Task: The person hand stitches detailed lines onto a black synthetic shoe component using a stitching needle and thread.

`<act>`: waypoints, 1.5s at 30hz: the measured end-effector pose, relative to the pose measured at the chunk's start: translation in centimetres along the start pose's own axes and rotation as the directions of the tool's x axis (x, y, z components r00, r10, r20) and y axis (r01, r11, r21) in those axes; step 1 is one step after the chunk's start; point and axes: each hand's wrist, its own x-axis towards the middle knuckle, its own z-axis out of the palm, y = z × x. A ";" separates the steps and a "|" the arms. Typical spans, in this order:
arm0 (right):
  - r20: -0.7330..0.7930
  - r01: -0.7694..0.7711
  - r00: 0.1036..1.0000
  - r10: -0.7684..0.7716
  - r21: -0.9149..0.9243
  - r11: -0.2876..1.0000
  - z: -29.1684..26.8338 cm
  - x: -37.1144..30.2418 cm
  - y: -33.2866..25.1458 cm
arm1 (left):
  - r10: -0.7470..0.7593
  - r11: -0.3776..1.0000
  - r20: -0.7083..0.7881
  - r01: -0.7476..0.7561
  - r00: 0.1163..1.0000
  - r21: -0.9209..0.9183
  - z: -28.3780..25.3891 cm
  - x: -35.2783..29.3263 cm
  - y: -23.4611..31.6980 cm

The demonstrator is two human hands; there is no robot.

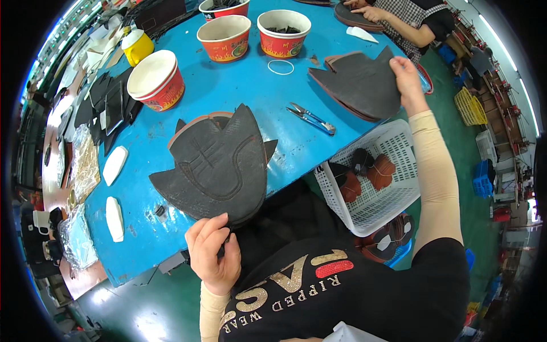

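Note:
A stack of dark leather shoe-upper pieces (219, 157), with pointed corners and stitched lines on the top one, lies at the table's near edge. My left hand (213, 253) is at its lower rim, fingers curled over the edge and thumb below, pinching it. Farther right is a second stack of similar dark leather pieces (362, 82), reddish brown at the edges. My right hand (407, 80) grips the top piece of that stack by its right side; some fingers are hidden. Thread snips with blue handles (312, 118) lie between the two stacks.
Red paper tubs (156, 82) and a yellow pot (137, 48) stand on the blue table (211, 85). White oval pieces (115, 165) lie left. A white basket (382, 205) holding brown and black bundles is below the right edge. Another person's hand (373, 12) works at the far right.

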 end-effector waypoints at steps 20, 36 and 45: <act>0.689 0.190 0.533 -0.491 0.468 0.863 11.8 -22.9 -12.0 | -0.550 0.423 0.151 0.430 0.821 -0.798 1.1 2.8 1.3; 0.858 -0.404 0.435 -0.274 0.457 0.792 14.2 -27.5 -13.5 | -0.387 0.845 0.108 0.399 0.916 -0.355 -1.8 1.2 -0.1; 0.667 0.367 0.580 -0.468 0.298 0.881 17.6 -20.4 -11.5 | -0.086 0.990 0.059 0.079 0.995 0.113 -1.9 2.4 -1.6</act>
